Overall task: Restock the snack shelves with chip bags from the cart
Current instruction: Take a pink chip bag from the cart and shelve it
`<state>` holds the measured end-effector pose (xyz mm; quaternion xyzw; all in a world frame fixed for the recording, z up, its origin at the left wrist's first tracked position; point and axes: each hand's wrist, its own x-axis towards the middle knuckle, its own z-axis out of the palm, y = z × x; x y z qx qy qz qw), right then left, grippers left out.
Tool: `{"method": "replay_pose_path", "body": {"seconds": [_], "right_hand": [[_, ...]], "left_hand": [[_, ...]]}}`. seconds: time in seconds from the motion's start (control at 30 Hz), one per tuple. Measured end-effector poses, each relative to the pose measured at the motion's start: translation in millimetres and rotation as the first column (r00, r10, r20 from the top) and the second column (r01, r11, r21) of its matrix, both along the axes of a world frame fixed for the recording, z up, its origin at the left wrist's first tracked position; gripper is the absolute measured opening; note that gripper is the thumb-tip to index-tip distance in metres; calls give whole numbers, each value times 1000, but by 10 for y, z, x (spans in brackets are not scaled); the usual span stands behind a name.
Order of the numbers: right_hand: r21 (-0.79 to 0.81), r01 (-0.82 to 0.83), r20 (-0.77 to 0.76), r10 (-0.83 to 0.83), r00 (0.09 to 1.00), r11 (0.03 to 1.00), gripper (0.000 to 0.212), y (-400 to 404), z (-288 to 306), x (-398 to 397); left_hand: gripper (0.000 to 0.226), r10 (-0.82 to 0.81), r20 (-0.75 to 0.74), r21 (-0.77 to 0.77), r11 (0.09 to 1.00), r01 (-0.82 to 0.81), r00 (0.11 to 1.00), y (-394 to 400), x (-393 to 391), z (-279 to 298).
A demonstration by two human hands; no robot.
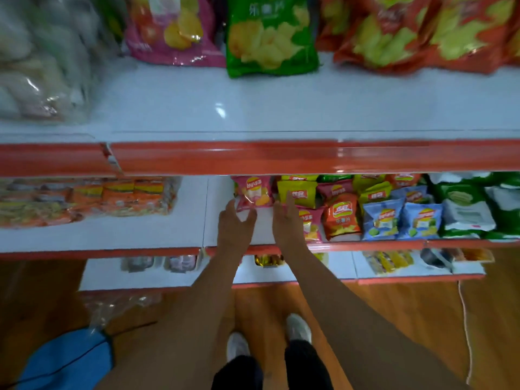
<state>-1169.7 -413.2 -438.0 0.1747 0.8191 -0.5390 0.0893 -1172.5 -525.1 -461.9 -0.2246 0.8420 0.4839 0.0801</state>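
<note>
At a store's middle shelf (112, 237), a person reaches in with both arms: the left hand (235, 220) and right hand (284, 218), fingers spread and holding nothing, flank a small pink chip bag (253, 194) lying at 12 o'clock from them. Judged from this, the bag is being seated; it wants squaring upright, label forward, flush with the row. Yellow, red and blue small bags (382, 218) crowd the shelf toward 3 o'clock. Large pink, green bag (271, 38) and orange bags fill the upper shelf (253, 114). No cart is visible.
</note>
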Motion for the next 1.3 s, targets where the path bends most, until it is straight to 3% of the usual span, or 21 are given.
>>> {"method": "replay_pose_path", "body": {"seconds": [0.17,0.3,0.53,0.6,0.73,0.9,1.13,1.3], "right_hand": [[-96,192,-53,-198,979,977,53,563,698,512],[-288,385,-93,-425,900,877,50,1256,1026,1106],[-275,551,-209,-609,765,788,49,2853,1253,2752],[-286,603,-242,-665,707,745,49,3368,1337,3331],[-306,728,-305,-787,536,614,46,4336,1525,4466],[-376,864,-271,-932,243,335,51,5273,1576,5756],[-414,908,-217,-962,-168,-66,45,6014,1376,7256],[-356,882,-154,-911,-383,-310,58,6402,1184,8006]], "left_hand": [[58,-145,-103,89,984,154,984,343,489,691],[57,-216,-162,189,951,245,963,931,949,1158],[55,-452,-286,269,808,523,845,2766,1990,1591],[45,-560,-277,244,745,620,781,3461,2400,1654],[43,-755,-360,229,498,837,548,4749,3368,1835],[51,-903,-353,212,179,961,246,5971,4511,1985],[57,-943,-305,228,-210,951,-135,7182,5872,1982],[65,-869,-285,283,-480,831,-405,8052,6660,1749]]}}
